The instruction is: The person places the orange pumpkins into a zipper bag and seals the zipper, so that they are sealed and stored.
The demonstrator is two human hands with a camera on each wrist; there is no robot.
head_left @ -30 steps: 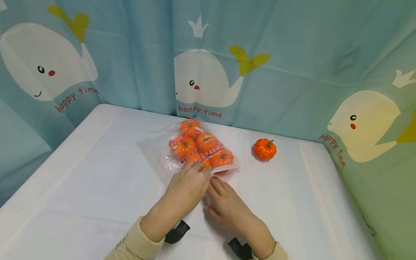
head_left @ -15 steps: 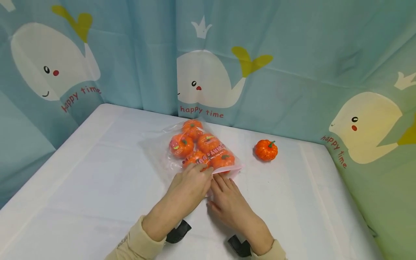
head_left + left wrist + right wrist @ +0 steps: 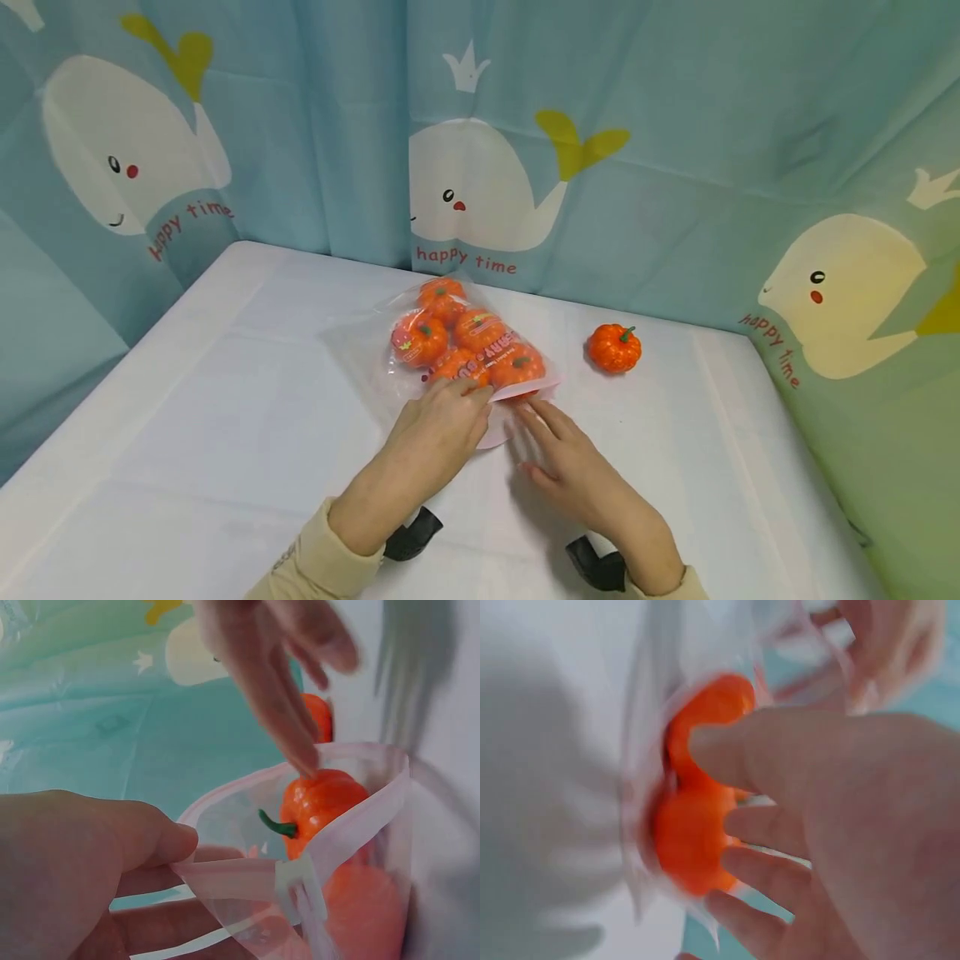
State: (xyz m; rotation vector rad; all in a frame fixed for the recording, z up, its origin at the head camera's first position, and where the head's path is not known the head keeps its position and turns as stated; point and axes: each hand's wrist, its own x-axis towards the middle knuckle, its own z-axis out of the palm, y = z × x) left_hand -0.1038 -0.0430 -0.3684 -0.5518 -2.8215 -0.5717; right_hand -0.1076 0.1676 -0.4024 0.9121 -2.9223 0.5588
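A clear zip bag (image 3: pixel 358 354) with pink print and a pink rim lies on the table, holding several small orange toy pumpkins (image 3: pixel 480 330). My left hand (image 3: pixel 438 421) pinches the bag's rim between thumb and fingers and keeps the mouth apart. At the mouth, a pumpkin (image 3: pixel 324 801) with a green stem sits inside, beside the white slider (image 3: pixel 300 886). My right hand (image 3: pixel 581 475) is just outside the mouth, its fingers extended and holding nothing. Whether a fingertip touches that pumpkin (image 3: pixel 694 840) is unclear; the right wrist view is blurred.
One loose orange pumpkin (image 3: pixel 614 348) sits on the white table (image 3: pixel 720 467) to the right of the bag. A blue-green curtain (image 3: pixel 675 167) with whale prints hangs behind and along the sides. Black wrist straps (image 3: pixel 414 533) are under both wrists.
My right hand has drawn back from the bag's mouth, to the right, and its fingers have spread. The left hand has kept its grip on the rim.
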